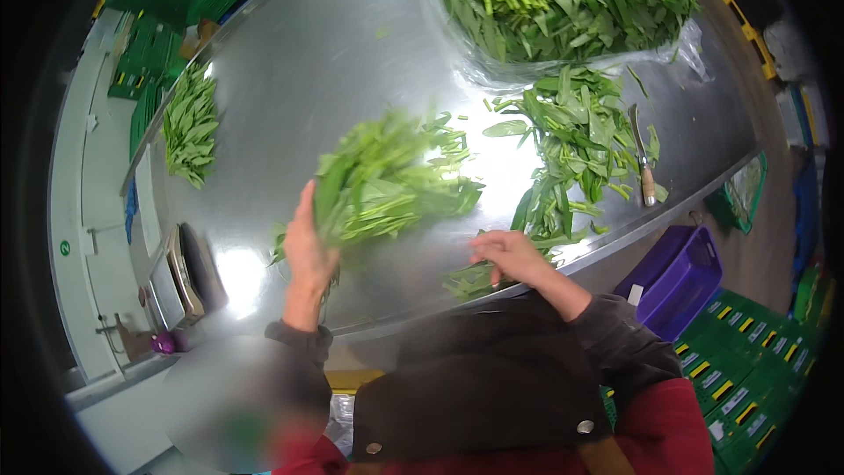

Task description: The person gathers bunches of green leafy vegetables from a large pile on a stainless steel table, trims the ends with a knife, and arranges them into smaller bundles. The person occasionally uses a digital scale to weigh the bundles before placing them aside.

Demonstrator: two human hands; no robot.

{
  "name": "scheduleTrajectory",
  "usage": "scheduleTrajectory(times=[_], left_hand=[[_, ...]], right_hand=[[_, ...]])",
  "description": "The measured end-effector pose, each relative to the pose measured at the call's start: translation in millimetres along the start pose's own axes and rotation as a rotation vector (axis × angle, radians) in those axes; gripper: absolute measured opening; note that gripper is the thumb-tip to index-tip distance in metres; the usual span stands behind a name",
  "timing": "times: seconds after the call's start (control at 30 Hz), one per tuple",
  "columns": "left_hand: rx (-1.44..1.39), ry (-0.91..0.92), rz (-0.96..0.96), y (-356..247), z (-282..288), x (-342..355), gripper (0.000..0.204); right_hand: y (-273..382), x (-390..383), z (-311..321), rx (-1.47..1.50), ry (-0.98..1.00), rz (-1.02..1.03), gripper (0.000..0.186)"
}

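A bunch of water spinach [374, 185], long-leaved with pale green stems, is in my left hand [309, 246] over the steel table [290, 62]; its upper leaves are blurred. The fingers beyond the leaves are partly hidden. My right hand [514, 259] is at the table's near edge, fingers bent but apart, with nothing visible in it. Loose leaves [475, 283] lie just under and beside it. To its far right spreads a pile of loose leaves and cut stems [571, 141]. Short stem pieces [450, 145] are scattered behind the held bunch.
A large heap of greens [563, 0] sits on clear plastic at the back right. A curved knife [646, 171] with a wooden handle lies near the right edge. Another bunch [190, 127] lies at the left, a scale-like device [176, 277] nearer. Purple crate [673, 286] stands right, off the table.
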State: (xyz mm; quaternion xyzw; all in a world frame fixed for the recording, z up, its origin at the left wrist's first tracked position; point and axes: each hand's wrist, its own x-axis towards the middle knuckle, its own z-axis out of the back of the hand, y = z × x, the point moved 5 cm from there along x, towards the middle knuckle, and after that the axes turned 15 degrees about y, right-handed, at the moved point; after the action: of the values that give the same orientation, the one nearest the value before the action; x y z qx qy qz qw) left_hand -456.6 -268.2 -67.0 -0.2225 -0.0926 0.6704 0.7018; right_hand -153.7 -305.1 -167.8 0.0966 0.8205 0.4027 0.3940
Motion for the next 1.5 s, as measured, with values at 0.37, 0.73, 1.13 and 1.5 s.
scheduleTrajectory(times=[0.37, 0.73, 1.13, 1.5], left_hand=[[0.424, 0.140, -0.137, -33.6, -8.7, 6.2, 0.079], [0.373, 0.085, -0.111, -69.9, 5.0, -24.9, 0.090], [0.410, -0.183, -0.140, -84.7, 17.6, -44.9, 0.086], [0.480, -0.197, -0.112, -93.6, 8.9, -39.0, 0.081]], right_hand=[[-9.3, -18.3, 48.4, 0.088, -0.164, 0.096, 0.027], [71.2, 7.5, 29.9, 0.133, -0.096, 0.301, 0.064], [88.6, -0.7, 3.6, -0.006, -0.135, 0.262, 0.050], [101.1, 5.5, -16.3, 0.052, -0.185, 0.294, 0.049]])
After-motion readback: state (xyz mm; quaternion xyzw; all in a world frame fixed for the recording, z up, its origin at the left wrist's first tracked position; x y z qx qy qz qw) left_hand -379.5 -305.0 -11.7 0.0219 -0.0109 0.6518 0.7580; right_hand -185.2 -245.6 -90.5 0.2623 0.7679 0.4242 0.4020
